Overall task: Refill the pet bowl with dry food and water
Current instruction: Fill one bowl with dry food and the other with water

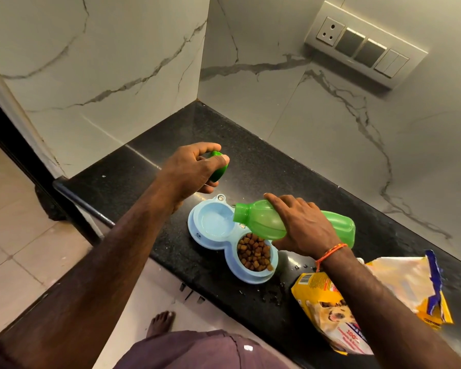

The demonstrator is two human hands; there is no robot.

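A light blue double pet bowl (197, 235) sits on the black counter. Its near compartment holds brown kibble (254, 253); its far compartment (216, 221) holds a little water. My right hand (301, 225) grips a green plastic bottle (264, 218), tipped sideways with its open mouth over the far compartment's rim. My left hand (194, 166) is raised above the counter behind the bowl and holds the green bottle cap (220, 167) between fingers and thumb.
A torn yellow pet food bag (330, 312) lies on the black counter (264, 166) at the right, close to my right forearm. Water droplets dot the counter near the bowl. Marble walls close the corner, with a switch panel (362, 43) at upper right. The counter's edge drops to tiled floor at left.
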